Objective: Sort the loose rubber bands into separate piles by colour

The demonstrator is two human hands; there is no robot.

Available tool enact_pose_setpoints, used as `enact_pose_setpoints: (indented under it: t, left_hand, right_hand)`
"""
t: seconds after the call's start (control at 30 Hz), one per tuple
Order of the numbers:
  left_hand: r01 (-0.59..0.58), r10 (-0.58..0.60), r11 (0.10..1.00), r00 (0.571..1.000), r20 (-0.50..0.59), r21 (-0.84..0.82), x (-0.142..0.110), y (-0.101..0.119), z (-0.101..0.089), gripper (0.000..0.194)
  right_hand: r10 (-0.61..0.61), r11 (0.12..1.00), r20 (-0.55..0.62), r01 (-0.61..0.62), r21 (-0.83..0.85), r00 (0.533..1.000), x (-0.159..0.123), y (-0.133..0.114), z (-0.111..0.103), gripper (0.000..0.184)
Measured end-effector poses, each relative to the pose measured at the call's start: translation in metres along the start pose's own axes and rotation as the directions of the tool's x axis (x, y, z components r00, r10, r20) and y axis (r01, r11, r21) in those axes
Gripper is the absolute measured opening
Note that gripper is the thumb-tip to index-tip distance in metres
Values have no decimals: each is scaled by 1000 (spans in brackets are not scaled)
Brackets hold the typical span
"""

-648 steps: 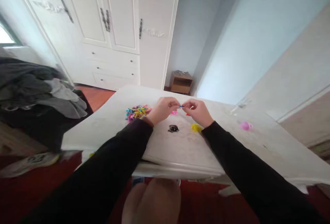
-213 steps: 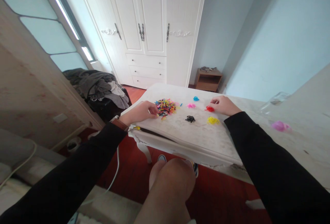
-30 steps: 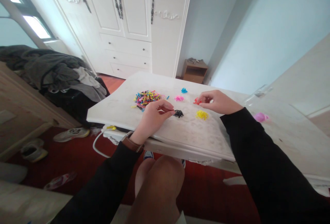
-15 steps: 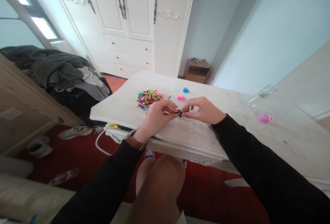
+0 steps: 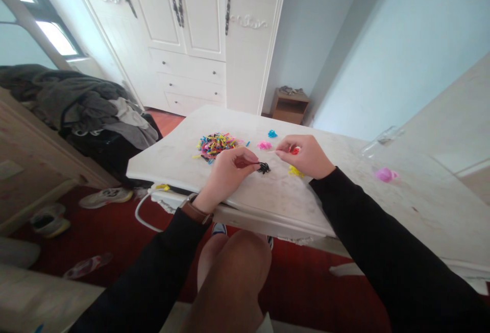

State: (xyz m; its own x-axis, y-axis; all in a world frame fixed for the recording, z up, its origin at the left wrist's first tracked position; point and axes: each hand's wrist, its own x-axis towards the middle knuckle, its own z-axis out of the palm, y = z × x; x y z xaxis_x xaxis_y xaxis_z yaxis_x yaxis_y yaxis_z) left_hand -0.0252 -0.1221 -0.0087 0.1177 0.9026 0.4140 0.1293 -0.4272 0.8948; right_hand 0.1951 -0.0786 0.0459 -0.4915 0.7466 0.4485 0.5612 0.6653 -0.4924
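Note:
Small coloured rubber bands lie sorted in little heaps on the white table (image 5: 275,195). My left hand (image 5: 231,172) is closed in a pinch at the left edge of the black rubber bands (image 5: 264,168), with a dark band at its fingertips. Just right of the pink rubber bands (image 5: 264,145), my right hand (image 5: 304,155) pinches a small pale pink band. Under and behind that hand, the red rubber bands (image 5: 294,150) and yellow rubber bands (image 5: 295,171) are partly hidden. Blue rubber bands (image 5: 272,133) sit farther back. A mixed multicoloured pile (image 5: 217,145) lies left, beyond my left hand.
A clear plastic container (image 5: 383,140) and a pinkish-purple object (image 5: 386,174) lie on the right of the table. A white cable (image 5: 141,216) loops off the near left edge. Clothes (image 5: 88,103) are heaped at the left, before a white wardrobe (image 5: 245,57).
My right hand moved from the red heap to meet my left over the black bands, then drew back right and away toward the pink heap. My left hand stayed nearly in place.

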Motion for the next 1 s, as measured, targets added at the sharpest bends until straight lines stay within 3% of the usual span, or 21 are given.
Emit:
enact_pose_setpoints:
  t: [0.1,0.2,0.37,0.5,0.73,1.0]
  left_hand:
    - [-37,32,993,999,44,112,4,-1,2,8]
    - [-117,93,948,991,96,296,7,0,7,6]
    - [-238,176,839,970,168,490,3,3,12,24]
    - [-252,195,837,967,165,486,-2,3,11,30]
    - [-112,116,915,993,13,388,0,3,8,22]
    - [-155,131,928,987,94,339,2,6,6,10]
  right_hand:
    - [62,997,-106,-65,-28,992,1,6,-2,11]
    - [65,996,-114,-71,-50,991,2,9,-1,13]
    - [45,997,-108,-51,-53,993,1,8,0,13]
    - [44,998,-97,-49,-51,994,1,8,0,11]
    - [-14,1000,19,14,16,1000,-1,-2,1,12]
    - [-86,995,117,80,51,989,-3,-6,4,14]
